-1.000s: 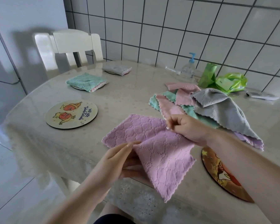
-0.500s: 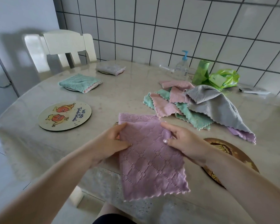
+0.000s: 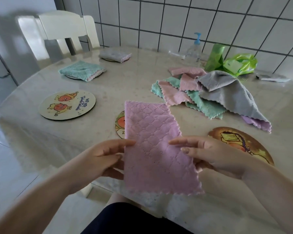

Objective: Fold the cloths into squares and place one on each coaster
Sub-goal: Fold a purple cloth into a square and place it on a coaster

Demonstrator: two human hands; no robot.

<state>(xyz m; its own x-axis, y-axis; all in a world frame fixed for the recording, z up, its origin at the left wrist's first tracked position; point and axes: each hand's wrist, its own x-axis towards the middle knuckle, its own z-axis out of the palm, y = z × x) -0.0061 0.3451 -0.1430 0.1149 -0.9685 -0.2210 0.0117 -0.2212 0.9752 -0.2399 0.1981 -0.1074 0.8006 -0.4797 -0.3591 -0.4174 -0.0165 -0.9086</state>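
A round marble-patterned counter (image 3: 128,81) stands against a white tiled wall (image 3: 176,22), with a white chair (image 3: 64,29) at its far left. Compared with a second ago, the pink cloth (image 3: 152,146) is no longer spread as a wide sheet; it is now a long narrow strip, folded in half, running from the counter out over the near edge. The left hand (image 3: 105,159) has moved from pinching a corner to holding the strip's left edge, fingers under it and thumb on top; the right hand (image 3: 208,152) likewise grips the right edge, fingers extended over the cloth.

Count, left to right. Coasters in plain view: three, namely the bare coaster with two cartoon figures (image 3: 67,104), a coaster partly covered by the pink strip (image 3: 120,124), and a brown coaster (image 3: 243,144) near right. Two further coasters lie beneath folded cloths: a folded teal cloth (image 3: 81,70) and, farther off, a folded grey cloth (image 3: 114,54), each resting on its disc. Unfolded cloths: one heap (image 3: 210,92) at right centre, pink, teal, grey and lilac; the exact number cannot be told. Behind it stand one pump bottle (image 3: 194,51) and one green bag (image 3: 235,63).
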